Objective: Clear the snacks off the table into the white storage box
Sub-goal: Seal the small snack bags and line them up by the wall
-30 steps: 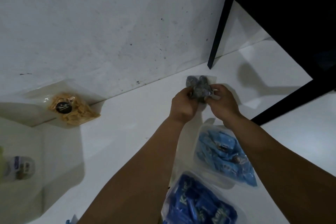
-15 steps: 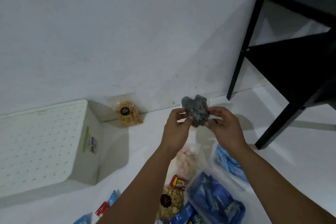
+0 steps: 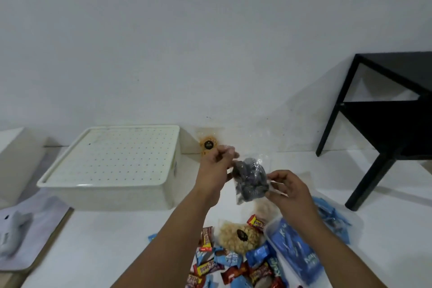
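two hands, left hand and right hand, pinch a clear bag of dark cookies above the white table. white storage box, lid on, sits against the bare wall; black side table stands right.

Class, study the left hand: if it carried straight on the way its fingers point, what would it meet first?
Probably the small orange snack bag by the wall, just beyond the left hand; depth is unclear, so it might pass above it to the wall.
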